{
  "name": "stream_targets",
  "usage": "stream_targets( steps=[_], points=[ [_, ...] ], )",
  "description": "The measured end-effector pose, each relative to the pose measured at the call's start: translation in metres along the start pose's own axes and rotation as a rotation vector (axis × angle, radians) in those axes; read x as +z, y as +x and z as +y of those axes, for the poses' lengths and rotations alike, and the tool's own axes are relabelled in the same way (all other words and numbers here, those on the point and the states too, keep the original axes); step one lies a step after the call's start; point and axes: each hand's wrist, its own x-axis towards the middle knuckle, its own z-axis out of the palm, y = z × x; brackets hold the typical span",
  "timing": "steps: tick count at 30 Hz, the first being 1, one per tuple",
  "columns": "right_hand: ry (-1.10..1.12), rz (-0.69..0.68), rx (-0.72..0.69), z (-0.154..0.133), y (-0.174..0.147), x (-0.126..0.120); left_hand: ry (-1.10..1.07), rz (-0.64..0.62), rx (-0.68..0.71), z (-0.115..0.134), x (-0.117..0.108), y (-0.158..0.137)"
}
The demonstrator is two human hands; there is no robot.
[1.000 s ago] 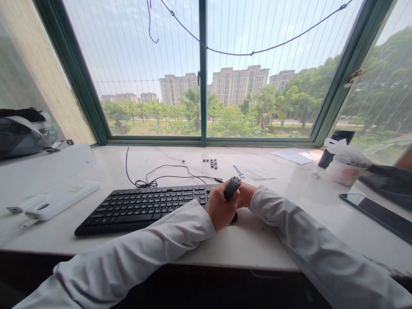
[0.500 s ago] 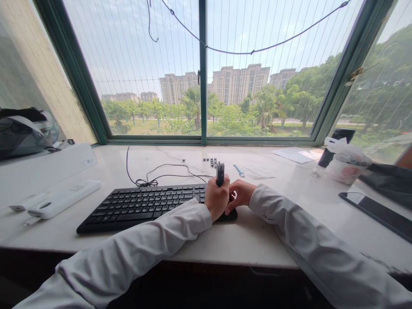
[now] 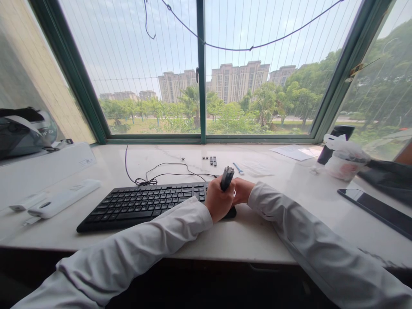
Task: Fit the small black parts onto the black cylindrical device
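Observation:
A black keyboard [image 3: 144, 206] lies on the white desk, its right end partly covered by my hands. My left hand [image 3: 219, 198] is closed around a short black stick-shaped tool [image 3: 227, 178], which sticks up out of the fist, leaning to the right. The tool's lower end is hidden, so its exact kind does not show. Close beside it, over the keyboard's right end, is my right hand [image 3: 243, 190]. Its fingers are mostly behind the left hand. Several small black keycaps [image 3: 213, 161] lie behind the keyboard, near a small blue-handled brush-like item [image 3: 238, 168].
A black cable [image 3: 146, 182] lies coiled behind the keyboard. White power strip-like device [image 3: 64, 199] and white box [image 3: 77, 156] are on the left. At right are a phone [image 3: 376, 210], a bagged cup [image 3: 346, 161] and paper [image 3: 296, 152]. A window stands behind the desk.
The black tool has tilted to the right and shifted slightly right with my left hand. My right hand's fingers, visible before at the keyboard's right end, are now mostly behind the left hand.

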Motion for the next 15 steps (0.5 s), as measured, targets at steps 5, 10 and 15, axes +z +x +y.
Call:
stream_targets(
  steps=[5,10,15],
  points=[
    [0.052,-0.056,0.027,-0.008,0.000,-0.004,-0.067,0.038,-0.044,0.004,0.001,0.004],
    [0.087,-0.090,0.052,-0.018,-0.002,-0.011,-0.158,0.086,-0.129,0.011,0.001,0.008],
    [0.078,-0.085,0.049,-0.019,-0.002,-0.011,-0.167,0.067,-0.135,0.013,0.000,0.007]
  ],
)
